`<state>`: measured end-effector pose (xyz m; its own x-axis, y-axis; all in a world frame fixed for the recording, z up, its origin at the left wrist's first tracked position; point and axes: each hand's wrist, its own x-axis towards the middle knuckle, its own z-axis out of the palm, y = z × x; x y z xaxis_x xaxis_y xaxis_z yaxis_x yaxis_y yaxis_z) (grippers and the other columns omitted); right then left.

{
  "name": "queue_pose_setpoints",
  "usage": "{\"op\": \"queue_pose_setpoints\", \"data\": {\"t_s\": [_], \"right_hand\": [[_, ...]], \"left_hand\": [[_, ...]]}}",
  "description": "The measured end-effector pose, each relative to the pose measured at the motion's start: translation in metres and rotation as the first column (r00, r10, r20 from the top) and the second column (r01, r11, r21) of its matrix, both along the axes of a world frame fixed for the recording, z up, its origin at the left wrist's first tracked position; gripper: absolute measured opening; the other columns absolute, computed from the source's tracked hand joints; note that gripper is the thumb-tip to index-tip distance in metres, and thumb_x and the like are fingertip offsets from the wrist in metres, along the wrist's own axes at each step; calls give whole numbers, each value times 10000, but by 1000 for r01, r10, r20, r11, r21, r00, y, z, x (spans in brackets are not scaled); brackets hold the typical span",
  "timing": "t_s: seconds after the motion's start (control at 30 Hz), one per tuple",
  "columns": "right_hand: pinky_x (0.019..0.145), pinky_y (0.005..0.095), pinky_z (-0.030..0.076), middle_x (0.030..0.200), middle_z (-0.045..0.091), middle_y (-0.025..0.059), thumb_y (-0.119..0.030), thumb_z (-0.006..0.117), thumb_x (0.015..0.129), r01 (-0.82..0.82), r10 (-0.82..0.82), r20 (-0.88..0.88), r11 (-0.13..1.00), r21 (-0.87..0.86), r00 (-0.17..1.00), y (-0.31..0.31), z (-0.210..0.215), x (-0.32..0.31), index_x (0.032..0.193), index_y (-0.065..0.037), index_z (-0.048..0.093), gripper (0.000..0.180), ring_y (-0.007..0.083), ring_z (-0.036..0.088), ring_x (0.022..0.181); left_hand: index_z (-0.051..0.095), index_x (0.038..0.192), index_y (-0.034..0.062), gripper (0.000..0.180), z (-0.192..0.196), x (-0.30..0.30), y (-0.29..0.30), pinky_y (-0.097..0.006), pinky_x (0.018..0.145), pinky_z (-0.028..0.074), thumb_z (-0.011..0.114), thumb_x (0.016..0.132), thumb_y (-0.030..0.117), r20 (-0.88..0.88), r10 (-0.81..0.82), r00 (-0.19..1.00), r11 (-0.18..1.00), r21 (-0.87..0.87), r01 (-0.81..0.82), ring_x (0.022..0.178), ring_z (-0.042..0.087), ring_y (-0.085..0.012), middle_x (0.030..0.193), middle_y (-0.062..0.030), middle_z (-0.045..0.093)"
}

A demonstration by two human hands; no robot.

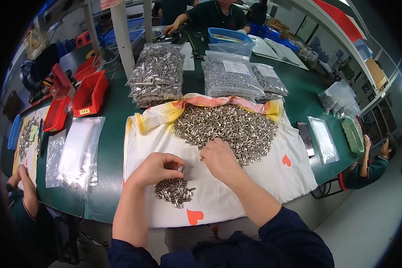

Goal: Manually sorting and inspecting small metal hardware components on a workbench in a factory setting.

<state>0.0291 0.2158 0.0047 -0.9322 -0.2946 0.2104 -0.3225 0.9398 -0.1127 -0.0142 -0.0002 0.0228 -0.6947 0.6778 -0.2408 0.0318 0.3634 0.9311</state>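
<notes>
Green covered the long work table (116,111), where a white cloth (263,178) with orange hearts lay spread. On it sat a big heap of small metal sleeves (230,127), and nearer the person a small pile (174,191). Above that pile the left hand (156,169) curled, fingers pinched on one sleeve. At the heap's near edge, the right hand (219,158) had fingertips drawn together on pieces. Clear bags of parts (158,73) stood behind.

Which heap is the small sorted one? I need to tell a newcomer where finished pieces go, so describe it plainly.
Find the white cloth with orange hearts spread on the green table. Near its front edge, just under the left hand, lies the small heap of metal sleeves. It is far smaller than the big pile farther back, and separate from it.
</notes>
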Motion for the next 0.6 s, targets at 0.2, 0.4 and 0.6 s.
{"op": "queue_pose_setpoints", "data": {"t_s": [0.2, 0.4, 0.6], "right_hand": [[761, 351, 401, 795, 559, 43, -153, 624, 718, 6, -7, -19, 1000, -15, 1000, -4, 1, 2, 748, -106, 639, 58, 226, 507, 849], [755, 352, 398, 778, 557, 43, -123, 625, 708, -10, 7, -34, 995, -101, 999, -8, 0, 0, 752, -106, 630, 47, 226, 503, 842], [666, 336, 434, 743, 586, 61, -83, 610, 718, 24, -40, -30, 912, -410, 999, -15, 5, -4, 766, -67, 615, 51, 221, 538, 720]], "left_hand": [[646, 984, 30, 301, -1, 0, -1, -214, 637, 451, 732, 696, 46, -7, 5, 1000, 1000, 20, -5, 684, 524, -59, 758, 8, 607], [646, 980, 25, 298, -1, 1, -1, -212, 637, 452, 731, 696, 45, -12, 12, 1000, 1000, 16, -12, 683, 526, -55, 752, 7, 609], [625, 994, 1, 293, 0, 1, -1, -213, 663, 464, 710, 716, 42, 23, 23, 999, 999, 26, -24, 710, 547, -61, 784, -11, 616]]}}
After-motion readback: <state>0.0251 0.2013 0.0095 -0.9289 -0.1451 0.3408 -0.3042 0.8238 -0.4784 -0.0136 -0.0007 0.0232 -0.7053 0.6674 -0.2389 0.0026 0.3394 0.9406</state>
